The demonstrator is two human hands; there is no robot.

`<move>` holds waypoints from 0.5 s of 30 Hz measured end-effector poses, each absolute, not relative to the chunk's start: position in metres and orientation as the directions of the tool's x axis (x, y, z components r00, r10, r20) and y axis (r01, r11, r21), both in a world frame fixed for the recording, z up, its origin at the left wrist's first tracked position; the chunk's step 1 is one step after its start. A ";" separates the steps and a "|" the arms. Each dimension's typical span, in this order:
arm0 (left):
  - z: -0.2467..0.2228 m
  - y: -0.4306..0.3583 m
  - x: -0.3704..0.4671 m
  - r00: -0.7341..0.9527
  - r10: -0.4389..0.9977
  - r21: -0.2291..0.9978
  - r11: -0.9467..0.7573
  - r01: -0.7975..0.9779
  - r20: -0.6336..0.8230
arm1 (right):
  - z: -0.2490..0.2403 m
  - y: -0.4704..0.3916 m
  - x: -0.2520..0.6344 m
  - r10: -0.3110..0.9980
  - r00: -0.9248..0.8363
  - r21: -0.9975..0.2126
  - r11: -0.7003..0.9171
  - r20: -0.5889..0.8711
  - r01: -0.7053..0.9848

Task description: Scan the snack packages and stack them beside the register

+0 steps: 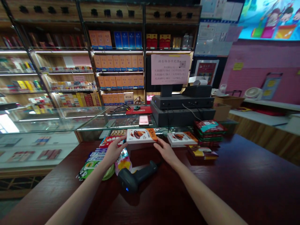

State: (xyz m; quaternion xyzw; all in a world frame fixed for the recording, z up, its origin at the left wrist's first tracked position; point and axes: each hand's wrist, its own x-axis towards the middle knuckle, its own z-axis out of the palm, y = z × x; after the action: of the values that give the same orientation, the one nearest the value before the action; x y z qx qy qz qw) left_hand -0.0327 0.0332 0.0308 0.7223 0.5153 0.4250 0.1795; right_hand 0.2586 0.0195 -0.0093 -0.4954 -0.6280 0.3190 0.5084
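Note:
A white food box (141, 136) with an orange right end and a picture of brown food on it is held between my two hands. My left hand (116, 150) grips its left end, with the fingers partly behind the packets there. At the right end, the thumb and fingers of my right hand (167, 151) press on the box's corner. In front of the box lies a black barcode scanner (137, 176) with a blue light. A matching white box, top of a low stack (180, 139), rests to the right of my right hand.
Colourful snack packets (93, 164) lie under and beside my left forearm. A stack of red and green packs (209, 131) and a yellow-brown box (202, 152) are on the right. Behind stand a glass counter (98, 120), a till (182, 107) and a monitor with a paper notice (170, 69).

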 end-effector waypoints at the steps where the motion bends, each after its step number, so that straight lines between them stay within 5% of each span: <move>1: 0.030 0.034 -0.030 0.110 0.896 0.700 -0.407 0.587 0.429 | -0.012 0.019 0.261 0.945 0.024 -0.904 0.304 0.326 0.300; 15: 0.004 0.033 -0.021 0.075 0.872 0.733 -0.450 0.510 0.483 | -0.022 0.008 0.272 0.902 0.143 -0.872 0.338 0.407 0.354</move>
State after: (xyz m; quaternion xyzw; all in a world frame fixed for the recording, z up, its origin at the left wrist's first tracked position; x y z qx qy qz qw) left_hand -0.0209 0.0335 0.0038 0.7078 0.4883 0.4731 0.1915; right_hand 0.2723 0.0082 -0.0218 -0.5186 -0.6053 0.2492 0.5501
